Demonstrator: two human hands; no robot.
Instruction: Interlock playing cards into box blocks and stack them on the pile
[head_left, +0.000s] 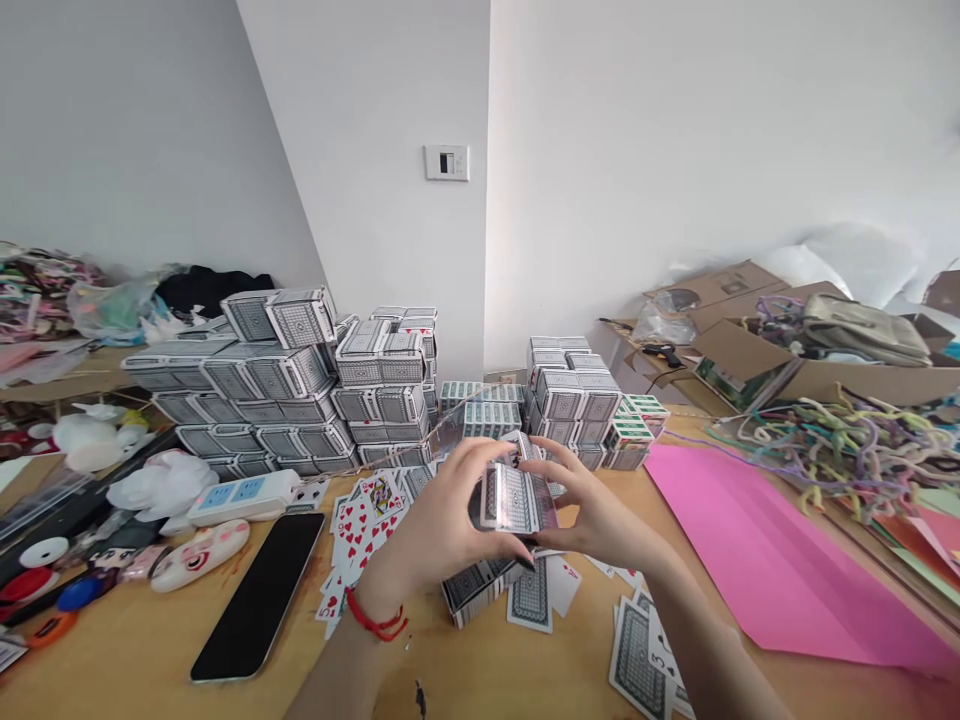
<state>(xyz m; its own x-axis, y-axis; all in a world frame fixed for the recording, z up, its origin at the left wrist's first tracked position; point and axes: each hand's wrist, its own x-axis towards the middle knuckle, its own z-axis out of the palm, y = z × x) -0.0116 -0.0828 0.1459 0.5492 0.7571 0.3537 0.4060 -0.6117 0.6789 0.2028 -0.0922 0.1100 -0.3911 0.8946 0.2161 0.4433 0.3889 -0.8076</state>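
Note:
Both hands meet over the middle of the wooden table. My left hand, with a red string on its wrist, wraps round the left side of a deck of playing cards with a grey patterned back. My right hand pinches the deck's right side. A thin clear wrapper sticks up behind the deck. Under the hands lie another deck on its side and loose cards, some face up with red hearts, some face down.
Stacks of boxed card decks stand at the back, with more right of centre. A black phone and a white power strip lie left. A pink sheet, coloured pipe cleaners and cardboard boxes fill the right.

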